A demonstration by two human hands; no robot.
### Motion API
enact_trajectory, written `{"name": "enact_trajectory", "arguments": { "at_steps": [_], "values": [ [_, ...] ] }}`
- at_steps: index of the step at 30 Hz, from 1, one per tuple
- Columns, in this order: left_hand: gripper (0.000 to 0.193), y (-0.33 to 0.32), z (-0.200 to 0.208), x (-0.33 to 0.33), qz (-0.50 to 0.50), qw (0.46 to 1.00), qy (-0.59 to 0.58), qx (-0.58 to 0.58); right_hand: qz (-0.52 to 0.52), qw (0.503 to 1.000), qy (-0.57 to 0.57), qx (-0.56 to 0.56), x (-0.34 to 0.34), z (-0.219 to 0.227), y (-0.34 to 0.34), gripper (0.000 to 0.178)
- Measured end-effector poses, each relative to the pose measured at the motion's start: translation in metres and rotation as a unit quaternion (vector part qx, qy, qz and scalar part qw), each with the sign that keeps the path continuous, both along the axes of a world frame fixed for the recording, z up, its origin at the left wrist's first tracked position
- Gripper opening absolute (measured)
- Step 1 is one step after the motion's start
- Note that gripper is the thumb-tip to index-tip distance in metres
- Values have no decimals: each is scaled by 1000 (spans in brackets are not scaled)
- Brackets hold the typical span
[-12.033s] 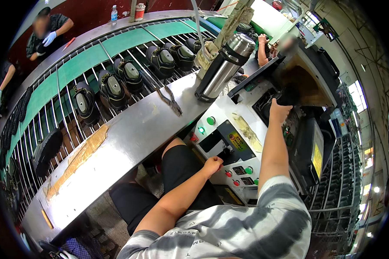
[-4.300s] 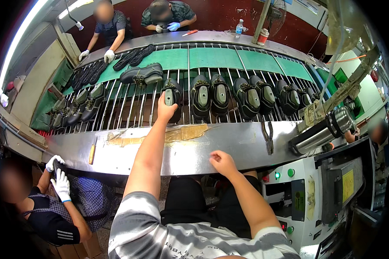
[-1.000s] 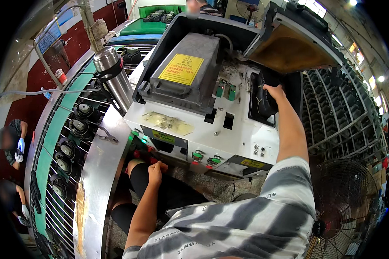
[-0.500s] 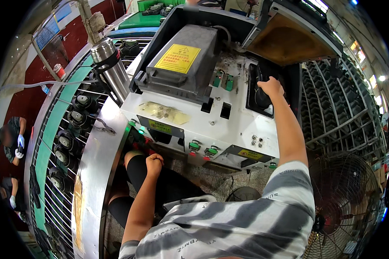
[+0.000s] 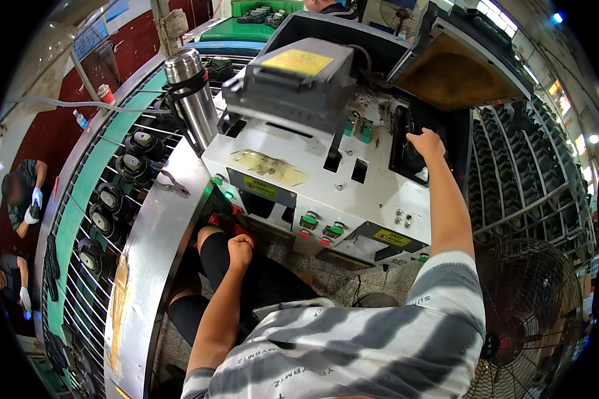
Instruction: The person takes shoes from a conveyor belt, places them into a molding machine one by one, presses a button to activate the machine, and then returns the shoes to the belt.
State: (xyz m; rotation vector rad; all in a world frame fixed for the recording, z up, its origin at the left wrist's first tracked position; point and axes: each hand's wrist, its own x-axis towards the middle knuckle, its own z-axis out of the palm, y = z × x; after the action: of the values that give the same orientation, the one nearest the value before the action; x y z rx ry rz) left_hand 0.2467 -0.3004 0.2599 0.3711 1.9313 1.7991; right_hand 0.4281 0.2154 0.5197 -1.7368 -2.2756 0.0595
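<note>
My right hand reaches into the open right-hand bay of a white two-bay machine. Its fingers are closed on a black shoe lying in that bay; my hand and the dark surroundings hide part of it. Over the bay, a hinged lid with a brown inner face stands up. The left bay's dark grey cover, bearing a yellow label, is tilted up off the machine top and looks blurred. My left hand is a fist above my thigh, in front of the machine, with nothing visible in it.
At left, a curved roller conveyor carries several black shoes. A steel flask and pliers sit on its metal edge. A caged fan and shoe racks stand at right. Gloved co-workers are at far left.
The left bay's cover has risen from the machine top. My view has shifted slightly, and my right hand stays on the shoe. My left hand remains a fist.
</note>
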Motion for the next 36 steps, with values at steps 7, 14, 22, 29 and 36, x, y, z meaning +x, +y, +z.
{"name": "enact_trajectory", "arguments": {
  "at_steps": [7,14,22,29,36],
  "values": [
    [23,3,-17,0,2,1000,11,23,46,996,-37,-70,4,22,-7,77],
    [22,6,-18,-1,-53,997,27,-56,28,998,-40,-38,14,-13,-7,82],
    [19,40,20,40,-283,924,175,-187,201,919,231,247,150,-95,-146,21],
    [25,146,43,103,-457,846,252,-109,211,950,181,140,251,-217,-216,36],
    [26,137,2,78,-403,887,203,-101,176,970,166,-36,246,-235,-208,32]
  ]
}}
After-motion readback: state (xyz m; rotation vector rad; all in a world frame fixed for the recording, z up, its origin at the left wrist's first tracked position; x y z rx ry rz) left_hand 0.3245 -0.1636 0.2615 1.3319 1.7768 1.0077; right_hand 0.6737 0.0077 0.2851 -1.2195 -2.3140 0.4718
